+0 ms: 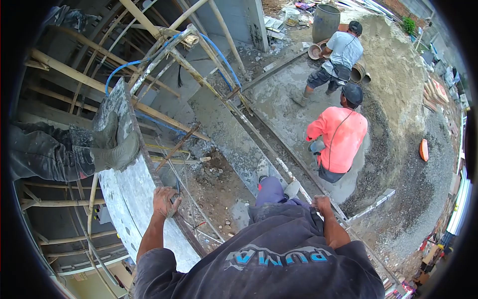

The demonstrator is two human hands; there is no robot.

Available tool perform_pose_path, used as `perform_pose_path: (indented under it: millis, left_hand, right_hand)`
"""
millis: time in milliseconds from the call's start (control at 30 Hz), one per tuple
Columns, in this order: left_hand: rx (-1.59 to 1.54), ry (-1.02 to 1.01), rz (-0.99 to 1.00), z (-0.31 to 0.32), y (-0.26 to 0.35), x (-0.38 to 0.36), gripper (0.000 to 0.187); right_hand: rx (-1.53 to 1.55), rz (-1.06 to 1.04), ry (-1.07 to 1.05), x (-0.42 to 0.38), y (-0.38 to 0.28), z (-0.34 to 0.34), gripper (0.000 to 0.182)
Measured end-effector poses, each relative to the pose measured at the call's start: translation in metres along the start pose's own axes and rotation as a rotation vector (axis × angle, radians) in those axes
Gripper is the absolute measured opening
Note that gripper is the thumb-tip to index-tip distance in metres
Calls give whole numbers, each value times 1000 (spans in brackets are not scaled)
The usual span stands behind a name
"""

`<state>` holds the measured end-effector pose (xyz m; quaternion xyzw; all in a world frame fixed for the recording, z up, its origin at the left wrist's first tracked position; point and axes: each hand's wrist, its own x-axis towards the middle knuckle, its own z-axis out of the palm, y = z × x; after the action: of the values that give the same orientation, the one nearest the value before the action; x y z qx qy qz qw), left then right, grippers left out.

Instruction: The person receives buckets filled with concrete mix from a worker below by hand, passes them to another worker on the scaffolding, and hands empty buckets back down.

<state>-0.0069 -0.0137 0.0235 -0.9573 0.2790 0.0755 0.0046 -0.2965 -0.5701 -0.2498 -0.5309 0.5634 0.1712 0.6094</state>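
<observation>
My left hand [164,202], coated in grey dirt, grips the dark edge of a pale, cement-stained board [132,187], its thumb apart from the fingers. On the other side, my right hand [322,204] is closed around a worn metal scaffold bar [284,168]. Between my arms is a dark shirt [269,254] with lettering. Purple-clad legs [270,191] show below it, with one foot on a long concrete-smeared strip [234,134]. Fingertips of both hands are partly hidden.
Another person's muddy boots [117,152] stand on the board. Bamboo poles [74,72] and a blue hose [221,57] cross nearby. Below are a person in a pink top [343,134], one in light blue [343,50], a drum [326,22], sand [391,65] and gravel [423,184].
</observation>
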Motion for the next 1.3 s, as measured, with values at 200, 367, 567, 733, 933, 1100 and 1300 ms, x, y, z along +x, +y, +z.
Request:
perform_pose_path:
  millis: [200,367,567,733,933,1100,1300]
  left_hand:
    - [31,-40,-39,-3,3,1,31]
    - [51,-11,-34,-6,6,1,31]
    - [15,-63,-59,-14,11,2,37]
    - [42,-17,-34,-9,7,1,31]
    - [26,-21,-37,-8,5,1,30]
    - [3,23,-11,-11,8,2,28]
    - [2,-13,-25,-11,6,3,29]
  right_hand:
    - [-5,-37,9,0,2,0,21]
    - [-19,-61,2,3,7,0,23]
    - [-107,-49,-18,7,7,-2,25]
    - [-31,-91,-36,16,10,2,25]
    - [-31,-69,-27,11,0,3,24]
    - [-88,-76,-6,12,-1,8,26]
    - [-44,-92,-8,12,-2,10,24]
